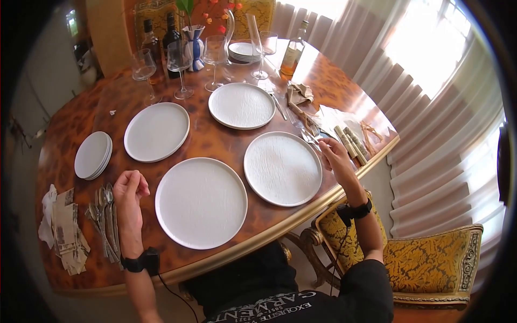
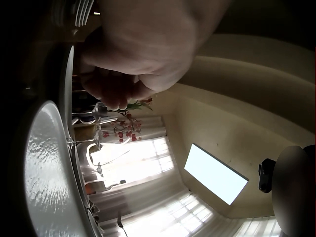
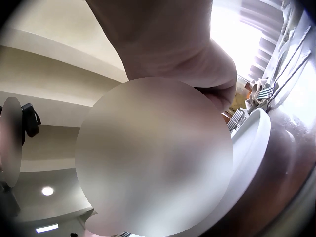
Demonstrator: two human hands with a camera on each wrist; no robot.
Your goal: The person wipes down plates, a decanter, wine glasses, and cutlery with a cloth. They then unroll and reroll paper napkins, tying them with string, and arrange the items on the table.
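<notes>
My left hand (image 1: 131, 191) hovers over the table's left side with its fingers loosely curled and nothing in them. Beside it lies a bundle of spoons and other cutlery (image 1: 103, 215); a large round white plate (image 1: 201, 203) is on its other side. My right hand (image 1: 336, 157) pinches a fork (image 3: 236, 118) by the right edge of another white plate (image 1: 283, 168). The fork's tines point away from me, and the fingers hide part of its handle. More forks (image 3: 265, 93) lie beyond that plate. Two further large plates, one left (image 1: 156, 132) and one right (image 1: 242, 105), sit farther back.
Small stacked plates (image 1: 92, 155) and folded napkins (image 1: 67, 231) occupy the left side. Tall wine glasses (image 1: 180, 59), dark bottles (image 1: 171, 40), a vase (image 1: 195, 47) and an amber bottle (image 1: 293, 51) stand at the back. Rolled napkins (image 1: 350, 142) lie right; a yellow chair (image 1: 431, 258) stands near.
</notes>
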